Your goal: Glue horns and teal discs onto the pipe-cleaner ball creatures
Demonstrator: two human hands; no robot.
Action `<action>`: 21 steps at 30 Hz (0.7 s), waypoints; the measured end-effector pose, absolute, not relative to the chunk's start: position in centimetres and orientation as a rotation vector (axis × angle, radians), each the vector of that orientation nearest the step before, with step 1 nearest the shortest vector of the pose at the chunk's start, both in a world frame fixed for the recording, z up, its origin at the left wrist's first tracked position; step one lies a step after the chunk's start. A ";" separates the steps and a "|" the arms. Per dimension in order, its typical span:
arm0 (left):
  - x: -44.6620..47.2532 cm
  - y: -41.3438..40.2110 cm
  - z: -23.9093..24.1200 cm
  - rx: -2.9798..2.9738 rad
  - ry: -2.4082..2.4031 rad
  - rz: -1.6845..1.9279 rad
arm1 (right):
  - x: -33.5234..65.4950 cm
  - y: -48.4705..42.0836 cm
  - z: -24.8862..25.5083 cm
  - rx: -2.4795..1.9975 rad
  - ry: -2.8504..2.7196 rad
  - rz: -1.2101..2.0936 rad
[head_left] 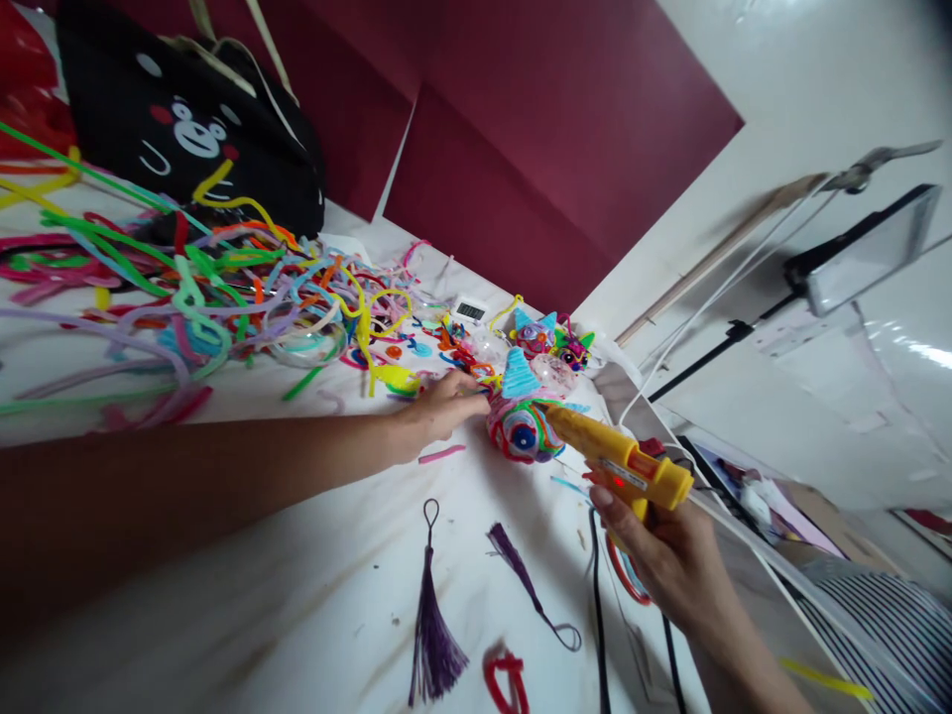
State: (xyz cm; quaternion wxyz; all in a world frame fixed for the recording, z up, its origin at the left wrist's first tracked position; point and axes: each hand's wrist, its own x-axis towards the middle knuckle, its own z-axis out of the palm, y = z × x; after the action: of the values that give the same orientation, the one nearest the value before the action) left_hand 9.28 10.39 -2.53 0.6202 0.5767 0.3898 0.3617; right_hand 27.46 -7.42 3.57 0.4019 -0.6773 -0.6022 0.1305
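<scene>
At far left, a black bag [223,149] with a printed face, behind a tangle of colourful pipe cleaners [215,288] on the white table [319,605]. Then the left hand [440,416], fingertips at the left side of a striped ball [521,428] with a blue ear and eye; cannot tell whether pinching or only touching. Nearer the front, a purple tassel [437,640], a red loop [507,682] and a second tassel [525,575]. Behind the ball, a small timer [469,312] and two decorated figures [535,335]. At the ball's right, the nozzle of a yellow glue gun [625,456], contact unclear. Wrapped firmly around its handle, the right hand [673,545]. Farther right, a screen [867,253] on a black arm.
</scene>
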 end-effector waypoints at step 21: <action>6.9 4.9 0.8 0.930 0.592 0.620 | 29.0 -7.8 2.0 -1.657 -1.468 0.593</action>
State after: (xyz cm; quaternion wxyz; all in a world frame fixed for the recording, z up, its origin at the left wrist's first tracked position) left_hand 6.85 4.86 0.76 0.8068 0.4344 0.2765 0.2897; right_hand 28.95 -7.80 2.01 0.4123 -0.6588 -0.5834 0.2358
